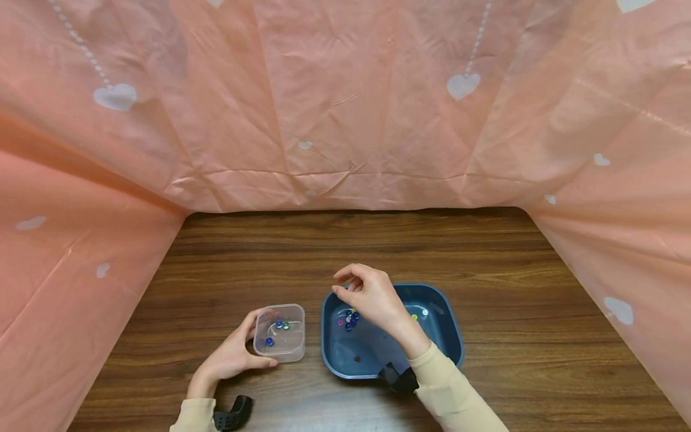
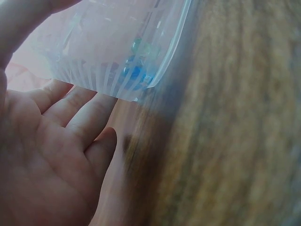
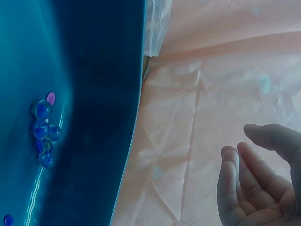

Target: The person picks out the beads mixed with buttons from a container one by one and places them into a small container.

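My left hand [image 1: 249, 343] grips a small clear plastic container [image 1: 282, 345] on the wooden table, thumb at its near side and fingers behind it. A few blue and green glass beads [image 1: 279, 326] lie inside. In the left wrist view the container [image 2: 117, 42] sits just above my fingers [image 2: 70, 113], and a blue bead [image 2: 134, 73] shows through its wall. My right hand [image 1: 340, 285] hovers over the left part of a dark blue tray [image 1: 450, 327], fingers loosely curled with nothing seen between them [image 3: 256, 179]. Several coloured beads [image 3: 44, 127] lie in the tray [image 3: 94, 117].
Pink cloth with white hearts [image 1: 345, 120] hangs behind the table and down both sides. Bare wooden tabletop [image 1: 351, 246] stretches beyond the two containers. Black wrist straps [image 1: 232, 414] sit at my cuffs.
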A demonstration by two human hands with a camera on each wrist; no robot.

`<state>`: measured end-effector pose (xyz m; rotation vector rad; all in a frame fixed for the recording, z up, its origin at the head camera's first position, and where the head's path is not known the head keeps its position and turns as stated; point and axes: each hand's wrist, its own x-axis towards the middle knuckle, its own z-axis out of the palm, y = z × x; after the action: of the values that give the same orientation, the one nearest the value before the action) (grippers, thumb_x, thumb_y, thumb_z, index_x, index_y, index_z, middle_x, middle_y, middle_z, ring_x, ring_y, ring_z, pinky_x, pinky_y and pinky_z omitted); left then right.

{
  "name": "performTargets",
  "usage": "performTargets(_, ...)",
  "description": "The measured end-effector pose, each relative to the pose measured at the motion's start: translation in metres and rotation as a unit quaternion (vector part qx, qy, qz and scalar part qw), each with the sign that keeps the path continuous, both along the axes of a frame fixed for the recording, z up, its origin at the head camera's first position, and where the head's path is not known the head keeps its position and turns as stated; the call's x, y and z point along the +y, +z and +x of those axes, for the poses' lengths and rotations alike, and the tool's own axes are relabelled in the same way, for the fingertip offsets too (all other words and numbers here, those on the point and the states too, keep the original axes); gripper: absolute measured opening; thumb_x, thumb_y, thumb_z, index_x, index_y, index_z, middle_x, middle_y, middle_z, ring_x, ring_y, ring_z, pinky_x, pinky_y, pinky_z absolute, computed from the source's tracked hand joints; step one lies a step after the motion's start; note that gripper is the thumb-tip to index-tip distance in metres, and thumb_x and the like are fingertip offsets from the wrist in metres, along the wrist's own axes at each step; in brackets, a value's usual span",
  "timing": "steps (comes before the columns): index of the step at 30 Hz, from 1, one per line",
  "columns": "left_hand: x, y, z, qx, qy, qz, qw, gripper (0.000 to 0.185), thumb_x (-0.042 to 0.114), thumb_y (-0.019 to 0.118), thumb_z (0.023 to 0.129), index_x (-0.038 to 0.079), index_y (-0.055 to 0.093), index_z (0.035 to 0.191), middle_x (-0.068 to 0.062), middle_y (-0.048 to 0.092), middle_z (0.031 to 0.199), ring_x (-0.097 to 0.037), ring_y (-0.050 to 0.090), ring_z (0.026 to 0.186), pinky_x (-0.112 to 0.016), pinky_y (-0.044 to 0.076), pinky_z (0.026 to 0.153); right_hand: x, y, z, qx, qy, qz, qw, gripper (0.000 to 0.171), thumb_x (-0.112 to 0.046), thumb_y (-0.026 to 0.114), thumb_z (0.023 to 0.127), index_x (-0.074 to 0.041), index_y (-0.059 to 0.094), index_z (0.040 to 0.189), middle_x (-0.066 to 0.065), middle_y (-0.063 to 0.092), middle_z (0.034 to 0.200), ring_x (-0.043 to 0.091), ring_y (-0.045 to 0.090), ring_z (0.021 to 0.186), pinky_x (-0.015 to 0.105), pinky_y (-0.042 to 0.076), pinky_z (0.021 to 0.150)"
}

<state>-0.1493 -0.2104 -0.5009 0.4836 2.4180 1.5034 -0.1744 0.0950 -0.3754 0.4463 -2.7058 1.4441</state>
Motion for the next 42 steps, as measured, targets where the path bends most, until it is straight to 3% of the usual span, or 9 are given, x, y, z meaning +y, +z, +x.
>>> performTargets(5, 0.0, 0.001, 0.0, -0.007, 0.004, -0.002, 1.0, 0.094, 0.023, 0.089, 0.071, 0.016, 0.034, 0.146, -0.016, 0.044, 0.147, -0.037, 0.049, 0.129, -0.05, 0.036, 0.099, 0.005, -0.002, -0.001, 0.003, -0.004, 0.003, 1.0, 0.014, -0.013, 0.076, 0.084, -0.013, 0.073, 0.098, -0.004, 0.065, 0.08, 0.009, 0.057, 0.068, 0.027, 0.047, 0.062)
performTargets(13, 0.0, 0.001, 0.0, -0.007, 0.0, 0.0, 1.0, 0.094, 0.023, 0.089, 0.071, 0.016, 0.034, 0.146, -0.016, 0.045, 0.146, -0.036, 0.049, 0.129, -0.044, 0.037, 0.099, 0.013, -0.007, -0.001, -0.018, 0.004, 0.018, 1.0, 0.017, -0.014, 0.075, 0.085, -0.012, 0.072, 0.102, -0.004, 0.063, 0.078, 0.01, 0.056, 0.067, 0.028, 0.046, 0.06)
performTargets(19, -0.001, 0.0, -0.001, 0.002, -0.005, 0.008, 1.0, 0.093, 0.023, 0.089, 0.071, 0.015, 0.034, 0.146, -0.015, 0.044, 0.147, -0.036, 0.049, 0.129, -0.029, 0.038, 0.098, 0.017, -0.009, -0.002, -0.02, 0.014, 0.032, 0.999, 0.018, -0.014, 0.075, 0.086, -0.009, 0.072, 0.102, -0.004, 0.062, 0.076, 0.01, 0.054, 0.065, 0.027, 0.044, 0.057)
performTargets(26, 0.0, -0.001, -0.001, 0.008, -0.006, 0.009, 0.9999, 0.093, 0.023, 0.089, 0.071, 0.014, 0.034, 0.146, -0.015, 0.044, 0.147, -0.037, 0.049, 0.128, -0.029, 0.038, 0.098, 0.018, -0.01, 0.0, -0.028, 0.034, 0.05, 0.998, 0.016, -0.014, 0.075, 0.086, -0.008, 0.072, 0.101, -0.002, 0.064, 0.078, 0.009, 0.053, 0.063, 0.025, 0.042, 0.055)
performTargets(33, 0.0, 0.0, -0.001, 0.007, -0.003, 0.0, 1.0, 0.094, 0.024, 0.089, 0.071, 0.014, 0.034, 0.146, -0.015, 0.045, 0.147, -0.036, 0.05, 0.128, -0.033, 0.038, 0.099, 0.019, -0.01, 0.004, -0.029, 0.04, 0.051, 0.997, 0.016, -0.013, 0.074, 0.086, -0.007, 0.071, 0.101, -0.001, 0.067, 0.086, 0.009, 0.053, 0.063, 0.025, 0.043, 0.054)
performTargets(42, 0.0, 0.002, 0.0, -0.002, 0.0, -0.001, 1.0, 0.094, 0.023, 0.089, 0.071, 0.013, 0.033, 0.146, -0.017, 0.044, 0.147, -0.037, 0.049, 0.129, -0.056, 0.034, 0.1, 0.017, -0.016, 0.009, -0.039, 0.042, 0.044, 0.997, 0.017, -0.014, 0.076, 0.085, -0.007, 0.072, 0.1, -0.003, 0.067, 0.084, 0.01, 0.054, 0.064, 0.026, 0.044, 0.055)
